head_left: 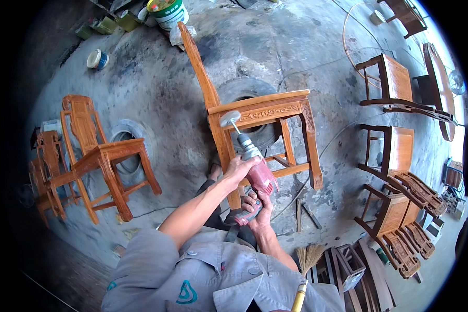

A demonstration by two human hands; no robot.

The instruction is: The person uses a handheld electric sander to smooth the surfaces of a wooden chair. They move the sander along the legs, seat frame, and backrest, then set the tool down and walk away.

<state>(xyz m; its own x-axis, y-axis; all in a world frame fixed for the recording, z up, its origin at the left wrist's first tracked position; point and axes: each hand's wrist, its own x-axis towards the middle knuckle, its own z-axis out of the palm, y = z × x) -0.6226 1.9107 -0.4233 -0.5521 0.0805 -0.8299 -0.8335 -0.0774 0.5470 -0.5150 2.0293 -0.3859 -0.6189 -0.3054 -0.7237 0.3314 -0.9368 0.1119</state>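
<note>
Left hand (242, 169) wrapped around front body of power tool (262, 176); right hand (260, 209) closed on rear grip. Tool: red housing, grey metal neck, thin shaft, pale round disc (230, 118) at tip. Disc right at seat corner of wooden chair (260, 101); contact hard to tell. Chair straight ahead of person: warm orange-brown, glossy in places, floral carving under seat edge, carved leg, tall plain back post. Farther left, similar chair (106, 151); near right forearm, straw broom (309, 257).
</note>
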